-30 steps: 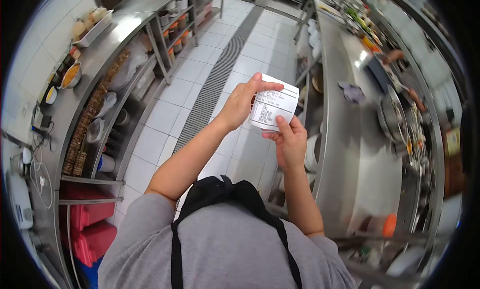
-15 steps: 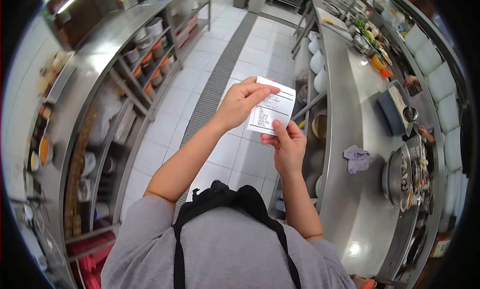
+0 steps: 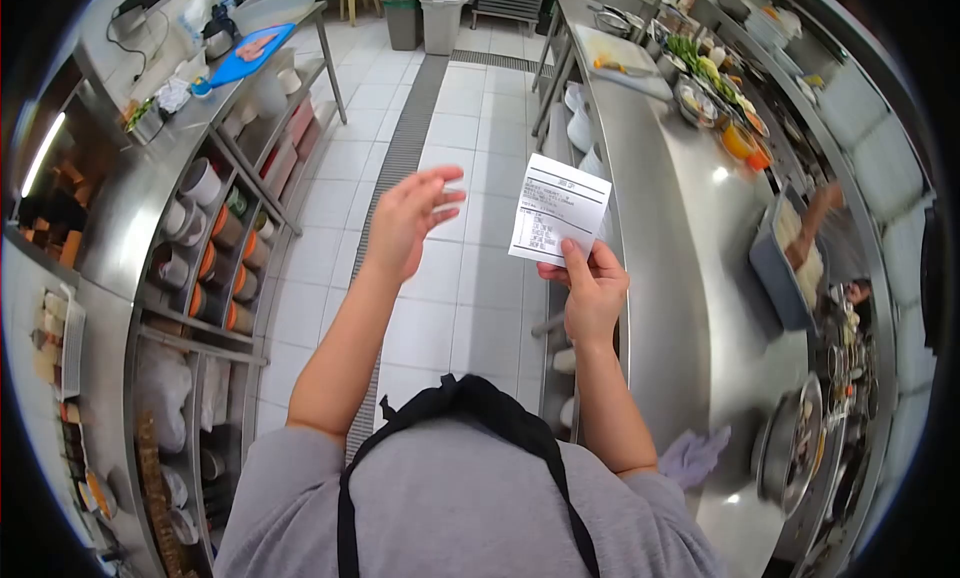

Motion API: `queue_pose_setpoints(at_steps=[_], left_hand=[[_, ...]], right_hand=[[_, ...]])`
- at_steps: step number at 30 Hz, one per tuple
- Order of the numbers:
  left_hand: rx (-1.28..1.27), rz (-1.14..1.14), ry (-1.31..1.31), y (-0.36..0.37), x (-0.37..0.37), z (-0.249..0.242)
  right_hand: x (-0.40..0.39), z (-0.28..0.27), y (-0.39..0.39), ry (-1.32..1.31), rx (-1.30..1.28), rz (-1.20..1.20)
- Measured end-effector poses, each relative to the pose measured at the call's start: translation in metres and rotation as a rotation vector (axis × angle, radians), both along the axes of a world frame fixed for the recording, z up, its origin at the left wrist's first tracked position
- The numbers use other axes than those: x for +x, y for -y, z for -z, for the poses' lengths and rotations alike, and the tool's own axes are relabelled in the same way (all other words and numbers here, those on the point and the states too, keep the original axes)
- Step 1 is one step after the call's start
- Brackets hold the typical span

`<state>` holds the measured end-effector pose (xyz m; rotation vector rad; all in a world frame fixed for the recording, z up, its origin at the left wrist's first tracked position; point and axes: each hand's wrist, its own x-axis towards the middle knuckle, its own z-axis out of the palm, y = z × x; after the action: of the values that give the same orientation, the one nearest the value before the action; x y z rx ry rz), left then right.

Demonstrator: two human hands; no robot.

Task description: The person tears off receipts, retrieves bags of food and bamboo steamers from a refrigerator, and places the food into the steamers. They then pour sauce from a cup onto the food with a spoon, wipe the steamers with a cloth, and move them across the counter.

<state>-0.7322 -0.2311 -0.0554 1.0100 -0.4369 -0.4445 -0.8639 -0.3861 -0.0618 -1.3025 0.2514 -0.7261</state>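
White rectangular paper slip [image 3: 560, 210], printed face towards my head view, clamped between the thumb [image 3: 574, 261] and fingers of my right hand [image 3: 594, 300]. The thumb lies on the printed face at the lower edge, near the lower right corner; the fingers are mostly hidden behind the paper. The slip's slightly longer axis runs away from my body, its far end leaning a little rightwards, and the lines of print cross it (too fine for me to read in full at this remove).

My left hand [image 3: 402, 226] is empty, its fingers spread apart. It lies to the left of the slip, with a clear gap between its fingertips and the paper; these are roughly level with the slip's far half and face its free left edge. The right hand, already in contact, is the nearer.

No surface carries the slip: I see it in the air, over the white tiled floor [image 3: 480, 158], its right side overlapping in view the left edge of the long stainless-steel worktop [image 3: 665, 218]. A crumpled lavender cloth [image 3: 692, 458] rests by that same edge, beside my right elbow.
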Motion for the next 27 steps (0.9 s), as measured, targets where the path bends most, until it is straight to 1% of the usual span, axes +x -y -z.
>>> queue_pose_setpoints(at_steps=[1,2,3,4,5,7,11,12,13,15,16,17,19,20,21,23,27], left_hand=[[0.126,-0.029,-0.002,0.007,0.013,0.005],[0.125,-0.042,-0.018,0.017,0.026,0.010],[0.164,0.035,0.060,0.028,0.038,0.011],[0.201,0.109,0.142,0.040,0.050,0.011],[0.195,0.088,0.137,0.054,0.062,0.009],[0.154,0.137,0.196,0.088,0.089,0.007],[0.133,0.174,0.204,0.153,0.172,0.014],[0.075,0.190,0.212,0.170,0.196,0.014],[0.015,0.204,0.216,0.187,0.216,0.010],[-0.026,0.242,0.233,0.215,0.253,-0.004],[-0.062,0.253,0.256,0.231,0.274,-0.011],[-0.068,0.281,0.259,0.249,0.296,-0.012],[-0.095,0.432,0.338,0.284,0.333,-0.008],[-0.080,0.418,0.409,0.302,0.346,-0.008],[-0.078,0.455,0.405,0.316,0.358,-0.009],[-0.063,0.608,0.160,0.348,0.382,-0.012],[-0.054,0.667,0.116,0.414,0.420,-0.004]], right_hand=[[0.019,0.000,0.013,0.005,-0.006,-0.009],[0.042,-0.001,0.026,-0.016,0.016,-0.026],[0.061,0.001,0.037,-0.033,0.011,-0.044],[0.081,0.002,0.047,-0.040,0.075,-0.066],[0.104,0.003,0.058,-0.040,0.141,-0.088],[0.146,0.006,0.079,-0.019,0.156,-0.098],[0.223,0.015,0.125,0.003,0.095,-0.035],[0.243,0.014,0.137,0.018,0.058,-0.011],[0.260,0.012,0.151,0.018,0.051,0.015],[0.295,0.007,0.176,0.008,0.107,0.017],[0.310,0.003,0.187,-0.005,0.119,0.080],[0.325,-0.001,0.202,0.000,0.116,0.108],[0.344,-0.003,0.230,-0.022,0.109,0.159],[0.352,-0.004,0.242,-0.015,0.132,0.183],[0.359,-0.003,0.254,-0.015,0.142,0.219],[0.377,-0.003,0.282,-0.030,0.131,0.226],[0.412,0.000,0.337,-0.002,0.082,0.343]])
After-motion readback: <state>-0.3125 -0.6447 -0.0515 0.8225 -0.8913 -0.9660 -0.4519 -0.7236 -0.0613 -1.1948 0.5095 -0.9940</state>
